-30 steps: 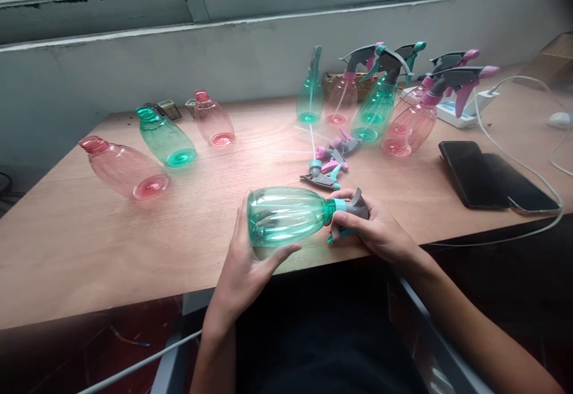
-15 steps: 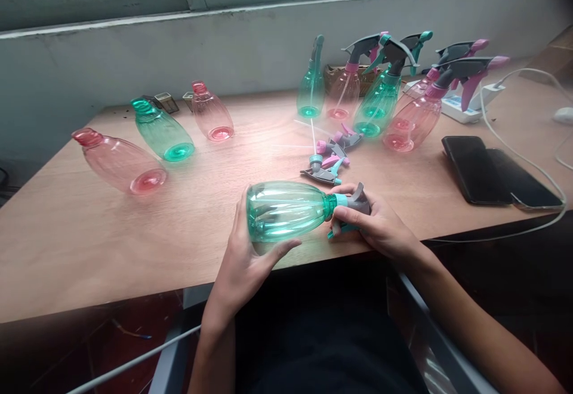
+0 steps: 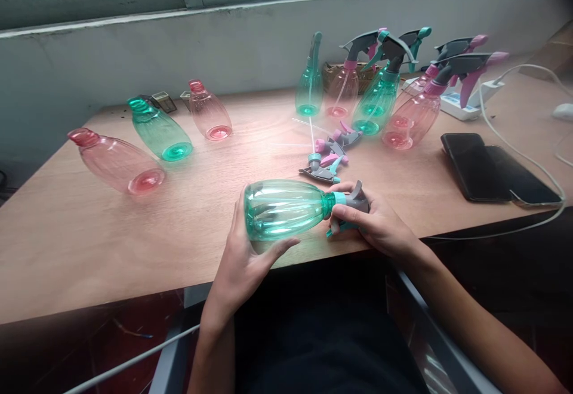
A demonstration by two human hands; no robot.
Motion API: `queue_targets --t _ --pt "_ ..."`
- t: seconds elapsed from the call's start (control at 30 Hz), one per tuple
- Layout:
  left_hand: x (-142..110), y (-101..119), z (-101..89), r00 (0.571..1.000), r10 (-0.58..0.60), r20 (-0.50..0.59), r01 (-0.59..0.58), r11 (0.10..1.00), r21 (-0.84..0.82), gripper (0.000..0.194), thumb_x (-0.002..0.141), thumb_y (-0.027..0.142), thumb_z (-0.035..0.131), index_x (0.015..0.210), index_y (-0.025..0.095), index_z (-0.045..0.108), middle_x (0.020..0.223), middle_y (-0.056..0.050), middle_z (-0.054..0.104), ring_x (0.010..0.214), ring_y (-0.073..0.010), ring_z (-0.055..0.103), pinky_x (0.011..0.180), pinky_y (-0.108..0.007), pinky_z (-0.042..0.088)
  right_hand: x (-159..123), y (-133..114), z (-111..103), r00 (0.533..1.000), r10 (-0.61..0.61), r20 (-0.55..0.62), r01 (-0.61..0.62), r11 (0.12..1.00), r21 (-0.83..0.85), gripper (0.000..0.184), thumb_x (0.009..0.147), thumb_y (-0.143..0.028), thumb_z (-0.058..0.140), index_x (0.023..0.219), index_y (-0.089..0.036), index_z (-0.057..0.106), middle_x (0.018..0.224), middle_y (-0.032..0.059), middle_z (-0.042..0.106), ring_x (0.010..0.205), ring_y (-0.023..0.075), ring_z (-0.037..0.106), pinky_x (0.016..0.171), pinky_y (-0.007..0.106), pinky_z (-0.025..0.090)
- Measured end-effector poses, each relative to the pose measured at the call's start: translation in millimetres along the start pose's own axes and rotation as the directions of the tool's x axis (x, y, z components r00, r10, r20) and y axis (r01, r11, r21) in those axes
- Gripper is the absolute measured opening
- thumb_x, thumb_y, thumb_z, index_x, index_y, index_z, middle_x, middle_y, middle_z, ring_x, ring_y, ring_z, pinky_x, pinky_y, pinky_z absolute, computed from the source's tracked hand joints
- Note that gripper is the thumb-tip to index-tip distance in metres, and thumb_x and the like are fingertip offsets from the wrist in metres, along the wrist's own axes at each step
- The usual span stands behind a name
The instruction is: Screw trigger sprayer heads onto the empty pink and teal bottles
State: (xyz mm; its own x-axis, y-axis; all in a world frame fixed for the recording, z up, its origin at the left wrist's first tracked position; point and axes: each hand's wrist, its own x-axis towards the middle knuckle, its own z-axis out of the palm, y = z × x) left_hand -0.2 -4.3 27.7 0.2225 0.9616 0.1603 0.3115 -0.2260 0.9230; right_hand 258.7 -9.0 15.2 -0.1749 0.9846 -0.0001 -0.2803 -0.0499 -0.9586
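1. Far left, near the worktop's [image 3: 188, 227] left edge, a pink bottle [image 3: 119, 164] stands open-necked, with a headless green bottle [image 3: 162, 128] and a second pink one [image 3: 209, 112] lined up towards the back edge.
2. Here's the left hand [image 3: 242, 265], its grip spread wide, cupping the base of a green spray bottle [image 3: 284, 210] that lies sideways just above the front edge.
3. Just beyond it, loose trigger heads [image 3: 320, 173] lie in a jumble.
4. And the right hand [image 3: 385, 224], grip closed on the bottle's grey-and-teal trigger head [image 3: 356, 203], seated at the neck!
5. Behind, towards the back edge, pink and green spray bottles [image 3: 378, 104] cluster with heads on.
6. Right side, two dark phones [image 3: 474, 170] rest near the front edge, a white cable [image 3: 530, 156] looping past.
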Motion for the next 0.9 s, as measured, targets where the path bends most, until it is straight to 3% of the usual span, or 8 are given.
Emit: queue_targets --t 0.3,0.9 --pt "0.4 -0.5 0.3 1.000 -0.001 0.009 0.002 0.999 -0.044 0.101 0.083 0.050 0.089 0.164 0.025 0.034 0.155 -0.018 0.058 0.139 -0.0383 0.062 0.120 -0.059 0.046 0.4 1.3 -1.4 0.999 -0.026 0.023 0.026 1.000 -0.002 0.034 0.094 -0.034 0.087 0.119 -0.021 0.069 0.075 -0.0017 0.076 0.073 0.0184 0.076 0.076 0.032 0.063" --pt "-0.6 -1.6 0.4 1.000 -0.016 0.002 0.016 1.000 -0.026 0.104 0.083 0.050 0.089 0.166 0.026 0.032 0.154 -0.017 0.060 0.137 -0.0373 0.063 0.120 -0.058 0.046 0.0 -0.5 -0.3 1.000 0.000 0.004 0.000 1.000 -0.006 0.036 0.092 -0.036 0.088 0.117 -0.022 0.068 0.084 -0.0012 0.077 0.071 0.0180 0.076 0.075 0.033 0.065"
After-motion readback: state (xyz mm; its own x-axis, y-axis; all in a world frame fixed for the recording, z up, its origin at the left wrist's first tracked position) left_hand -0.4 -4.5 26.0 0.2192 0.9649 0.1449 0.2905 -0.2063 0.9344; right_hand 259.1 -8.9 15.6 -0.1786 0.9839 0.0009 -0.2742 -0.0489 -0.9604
